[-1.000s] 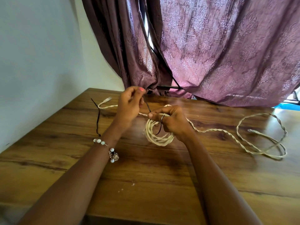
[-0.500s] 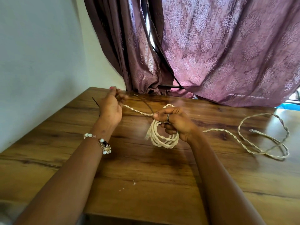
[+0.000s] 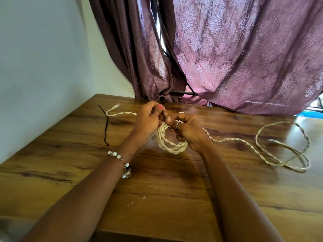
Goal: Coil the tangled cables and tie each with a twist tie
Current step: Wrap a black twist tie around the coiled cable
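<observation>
Reading from the left: a spare dark twist tie point(image 3: 106, 127) lies on the wooden table point(image 3: 52, 154), its long axis running away from me, well apart from both hands. Just beside it, the free end of the cream cable point(image 3: 120, 113) and its plug point(image 3: 116, 106) trail leftward from behind my left hand point(image 3: 148, 119). That hand pinches the upper end of a second dark tie point(image 3: 164, 115) between thumb and fingertips; the tie's short visible length slants down and to the right, toward the top of the coil point(image 3: 172, 143). My right hand point(image 3: 187, 131), touching the left at the fingertips, is curled round the coil's upper arc, and the loops hang below the grip with their lower edge at or near the tabletop; I cannot tell whether they touch it. The relation that matters: the tie crosses the bundle at the point directly between my two hands, so the left hand is the nearer one to twist it, I judge, while the right steadies the loops. Rightward, the cable's uncoiled tail point(image 3: 283, 149) runs from under my right hand and sprawls in loose loops. This length is not yet gathered.
</observation>
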`<act>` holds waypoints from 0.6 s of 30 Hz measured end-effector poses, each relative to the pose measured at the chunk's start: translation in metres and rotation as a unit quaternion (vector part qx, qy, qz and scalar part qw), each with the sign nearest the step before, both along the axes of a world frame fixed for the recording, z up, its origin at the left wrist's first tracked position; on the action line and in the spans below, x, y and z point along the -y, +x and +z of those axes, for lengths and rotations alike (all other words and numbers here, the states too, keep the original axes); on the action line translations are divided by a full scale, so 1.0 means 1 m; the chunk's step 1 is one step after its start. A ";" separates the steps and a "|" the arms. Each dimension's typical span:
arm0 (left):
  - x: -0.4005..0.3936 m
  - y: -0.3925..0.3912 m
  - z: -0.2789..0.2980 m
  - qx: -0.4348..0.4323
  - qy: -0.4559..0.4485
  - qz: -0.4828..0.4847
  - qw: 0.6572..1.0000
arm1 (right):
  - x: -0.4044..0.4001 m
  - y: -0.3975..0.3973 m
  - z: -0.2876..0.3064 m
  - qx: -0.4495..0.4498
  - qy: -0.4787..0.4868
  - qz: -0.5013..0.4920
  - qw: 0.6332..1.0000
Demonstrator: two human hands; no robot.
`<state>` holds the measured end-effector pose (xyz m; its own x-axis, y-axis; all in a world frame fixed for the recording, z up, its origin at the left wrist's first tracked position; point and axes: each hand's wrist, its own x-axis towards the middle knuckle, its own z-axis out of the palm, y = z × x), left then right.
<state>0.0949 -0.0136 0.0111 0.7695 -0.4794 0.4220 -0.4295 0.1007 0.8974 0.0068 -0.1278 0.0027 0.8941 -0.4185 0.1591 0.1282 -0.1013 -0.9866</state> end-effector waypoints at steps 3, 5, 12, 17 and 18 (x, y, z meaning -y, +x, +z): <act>0.000 0.002 0.004 -0.100 -0.056 0.022 0.993 | -0.001 0.002 0.001 0.024 0.039 0.021 0.999; 0.000 0.002 0.007 -0.158 -0.093 0.024 0.983 | 0.000 0.002 0.002 0.034 0.054 0.030 0.998; -0.005 0.000 0.016 -0.172 -0.098 0.054 0.979 | -0.002 0.001 0.004 0.038 0.027 0.045 0.998; -0.007 0.007 0.015 -0.133 -0.084 0.074 0.985 | -0.008 0.001 0.007 0.000 0.004 0.064 0.998; -0.007 0.010 0.014 -0.130 -0.081 0.080 0.985 | -0.010 0.001 0.007 -0.007 -0.004 0.069 0.998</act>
